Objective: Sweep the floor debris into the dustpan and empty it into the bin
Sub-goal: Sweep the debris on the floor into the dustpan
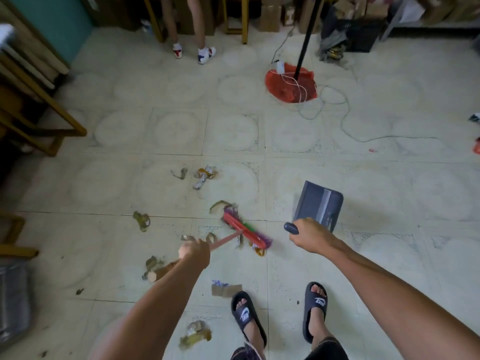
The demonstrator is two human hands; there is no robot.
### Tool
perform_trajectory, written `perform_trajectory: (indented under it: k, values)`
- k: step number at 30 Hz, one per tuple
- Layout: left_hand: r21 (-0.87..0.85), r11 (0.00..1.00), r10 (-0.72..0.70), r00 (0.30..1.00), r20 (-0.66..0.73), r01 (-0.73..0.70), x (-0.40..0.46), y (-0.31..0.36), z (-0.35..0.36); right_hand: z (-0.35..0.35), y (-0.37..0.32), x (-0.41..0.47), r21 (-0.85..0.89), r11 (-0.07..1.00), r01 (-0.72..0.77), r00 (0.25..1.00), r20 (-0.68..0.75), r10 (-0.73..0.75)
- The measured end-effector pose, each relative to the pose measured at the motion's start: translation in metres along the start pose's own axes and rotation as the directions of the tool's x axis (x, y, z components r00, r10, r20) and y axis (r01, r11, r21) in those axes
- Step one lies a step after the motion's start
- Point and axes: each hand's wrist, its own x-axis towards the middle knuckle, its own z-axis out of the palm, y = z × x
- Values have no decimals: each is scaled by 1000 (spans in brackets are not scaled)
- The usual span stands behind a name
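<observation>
My left hand (pixel 194 252) grips the thin red handle of a broom. The broom head (pixel 244 231), red with purple and green bristles, rests on the tiled floor among scraps. My right hand (pixel 309 235) holds the dark handle of a blue-grey dustpan (pixel 318 202), whose tray points away from me, to the right of the broom head. Debris lies scattered: crumpled wrappers (pixel 205 175), a brownish scrap (pixel 141 220), a piece of cardboard (pixel 226 289), a crumpled wad (pixel 194 335) near my feet and a wooden chunk (pixel 158 274). No bin is clearly identifiable.
Another person's legs in white sneakers (pixel 193 51) stand at the far side. A black pole on a red base (pixel 291 83) with white cables (pixel 345 120) is at the back right. Wooden furniture legs (pixel 52 118) line the left. Boxes and a dark crate (pixel 361 35) stand at the back.
</observation>
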Motion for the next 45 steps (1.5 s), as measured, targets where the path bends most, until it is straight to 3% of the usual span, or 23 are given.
perform_trajectory:
  k: [10, 18, 26, 33, 45]
  values:
    - [-311, 938, -130, 987, 99, 155, -40, -63, -1, -15, -90, 12, 22, 993, 113, 992, -66, -112]
    - [-618, 752, -238, 969, 71, 230, 6, -73, -78, -66, -134, 57, -39, 977, 210, 968, -132, -213]
    - [-744, 574, -395, 911, 115, 342, 137, -77, -139, -107, -149, 180, -112, 946, 303, 942, -119, -315]
    - [-812, 428, -446, 874, 192, 397, 255, -83, -176, -146, -171, 277, -197, 871, 451, 884, -37, -466]
    - [-790, 366, -382, 854, 353, 491, 308, -72, -172, -165, -208, 338, -157, 798, 582, 811, 46, -583]
